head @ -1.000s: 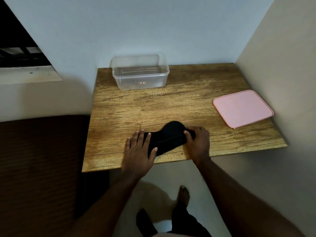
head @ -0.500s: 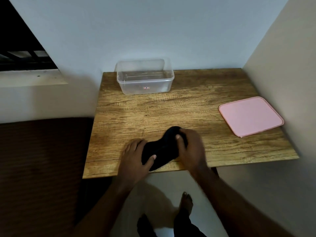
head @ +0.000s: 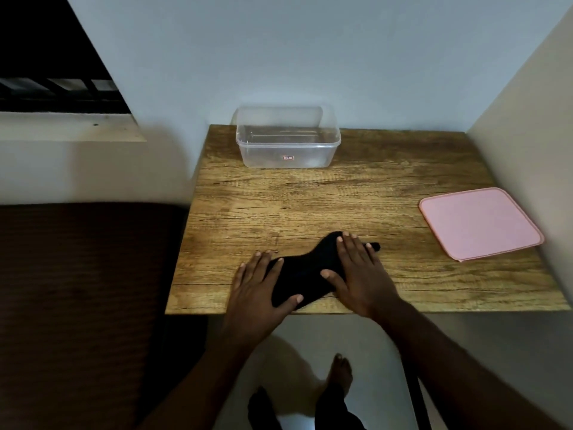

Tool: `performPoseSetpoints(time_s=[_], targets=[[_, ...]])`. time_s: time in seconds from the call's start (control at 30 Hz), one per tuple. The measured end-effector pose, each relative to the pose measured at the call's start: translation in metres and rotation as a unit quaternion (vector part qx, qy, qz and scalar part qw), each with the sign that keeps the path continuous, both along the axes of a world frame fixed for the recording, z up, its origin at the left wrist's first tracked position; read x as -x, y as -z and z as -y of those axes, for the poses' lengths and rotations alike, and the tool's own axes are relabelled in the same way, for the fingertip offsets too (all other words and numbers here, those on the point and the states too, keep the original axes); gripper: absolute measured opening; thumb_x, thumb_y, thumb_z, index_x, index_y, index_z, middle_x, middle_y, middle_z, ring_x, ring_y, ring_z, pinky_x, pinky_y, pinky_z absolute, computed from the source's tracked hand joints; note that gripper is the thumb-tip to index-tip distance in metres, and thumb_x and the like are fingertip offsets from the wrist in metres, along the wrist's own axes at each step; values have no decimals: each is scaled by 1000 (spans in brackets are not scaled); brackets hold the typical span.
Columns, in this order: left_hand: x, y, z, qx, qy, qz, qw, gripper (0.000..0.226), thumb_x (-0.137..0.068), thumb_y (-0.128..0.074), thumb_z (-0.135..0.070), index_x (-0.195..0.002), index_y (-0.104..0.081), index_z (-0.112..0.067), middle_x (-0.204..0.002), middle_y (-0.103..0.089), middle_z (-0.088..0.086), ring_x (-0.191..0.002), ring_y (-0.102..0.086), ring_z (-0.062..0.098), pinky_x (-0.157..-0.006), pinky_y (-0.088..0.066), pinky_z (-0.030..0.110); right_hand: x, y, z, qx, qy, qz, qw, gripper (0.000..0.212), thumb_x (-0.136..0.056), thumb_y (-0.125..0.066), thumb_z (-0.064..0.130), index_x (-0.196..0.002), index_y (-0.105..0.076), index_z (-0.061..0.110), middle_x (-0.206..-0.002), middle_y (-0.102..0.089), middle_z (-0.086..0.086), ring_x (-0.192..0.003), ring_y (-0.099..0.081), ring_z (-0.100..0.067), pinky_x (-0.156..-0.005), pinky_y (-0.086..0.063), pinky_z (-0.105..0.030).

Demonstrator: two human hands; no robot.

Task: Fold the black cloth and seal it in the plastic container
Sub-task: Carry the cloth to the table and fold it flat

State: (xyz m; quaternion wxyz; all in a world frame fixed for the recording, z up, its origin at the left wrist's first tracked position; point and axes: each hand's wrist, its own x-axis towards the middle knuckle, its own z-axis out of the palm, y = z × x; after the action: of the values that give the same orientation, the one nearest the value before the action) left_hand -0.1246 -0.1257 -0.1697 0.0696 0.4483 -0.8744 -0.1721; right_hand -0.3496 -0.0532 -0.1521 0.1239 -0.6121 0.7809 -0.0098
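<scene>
Wood for the table (head: pixel 310 200), brown, with wavy grain and thin dark cracks running across. Flat top, straight edges.

At 6 o'clock on it, close to the near edge, the black cloth (head: pixel 305 274). Soft, bunched into a long lumpy shape, with a thin tail poking out at its 2 o'clock end. Not in the box yet.

On the cloth's 8 o'clock end, the left hand (head: pixel 257 287). Flat, fingers straight and spread, thumb laid over the dark fabric. Presses down, grips nothing.

On the 2 o'clock end, the right hand (head: pixel 356 274). Flat too, fingers straight and close together, thumb out to the side on the cloth. Presses down, grips nothing.

At 12 o'clock, against the back wall, the plastic container (head: pixel 288 150). Clear, box-shaped, with round corners and a thick rim. Small red-and-white sticker on its front. Open on top.

At 3 o'clock, well apart from the box, the pink lid (head: pixel 479 223). Flat, smooth, with round corners and a raised edge.

Beside the table at 9 o'clock, a dark brown ribbed surface (head: pixel 77 290). Below the near edge, a bare foot (head: pixel 341 373) on pale floor.
</scene>
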Motion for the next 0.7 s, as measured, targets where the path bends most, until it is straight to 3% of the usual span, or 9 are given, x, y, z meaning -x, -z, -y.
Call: performPoseSetpoints(time_s=[0.07, 0.13, 0.23, 0.47, 0.57, 0.7], targets=[[1, 0, 0, 6, -3, 1, 1000, 90, -78, -18, -83, -151, -22, -31, -162, -8, -6, -149, 4, 11, -119, 8, 34, -16, -11, 1, 25, -26, 22, 999, 98, -82, 8, 79, -156, 2, 14, -163, 7, -4, -150, 14, -16, -120, 11, -34], [0, -1, 0, 11, 2, -2, 1000, 98, -75, -7, -87, -151, -23, -28, -162, -10, -3, -149, 1, 13, -119, 6, 34, -47, -18, 0, 43, -117, 76, 989, 90, -89, -7, 76, -156, 1, 16, -163, 6, -1, -151, 13, -13, -121, 9, -33], [-1, -3, -1, 6, 14, -27, 1000, 91, -78, -18, -78, -151, -24, -24, -162, -15, 0, -149, -2, 14, -117, 7, 32, -76, -12, 0, 13, -180, 138, 974, 91, -90, -16, 75, -157, 0, 15, -164, 6, 0, -149, 15, -7, -121, 7, -29], [1, 0, 2, -1, -4, 9, 1000, 93, -74, -21, -84, -151, -25, -31, -162, -10, -5, -149, 1, 12, -118, 5, 34, -28, 1, -6, -3, -143, 31, 989, 99, -84, 6, 79, -157, -4, 12, -164, 4, -2, -150, 12, -12, -123, 4, -36], [1, -2, 1, -3, 1, 16, 1000, 90, -77, -25, -82, -151, -22, -31, -163, -8, -5, -149, 3, 12, -117, 7, 34, 0, 2, -10, -9, -87, 21, 996, 98, -84, 5, 79, -157, 0, 12, -165, 5, -5, -150, 13, -13, -123, 5, -36], [0, 3, -3, 32, 19, 59, 998, 86, -83, -13, -78, -153, -16, -28, -163, -7, 2, -150, 1, 19, -120, 3, 41, -2, -3, -9, -21, -41, 14, 999, 100, -84, -1, 77, -156, 0, 8, -165, 4, -9, -151, 11, -16, -117, 14, -29]])
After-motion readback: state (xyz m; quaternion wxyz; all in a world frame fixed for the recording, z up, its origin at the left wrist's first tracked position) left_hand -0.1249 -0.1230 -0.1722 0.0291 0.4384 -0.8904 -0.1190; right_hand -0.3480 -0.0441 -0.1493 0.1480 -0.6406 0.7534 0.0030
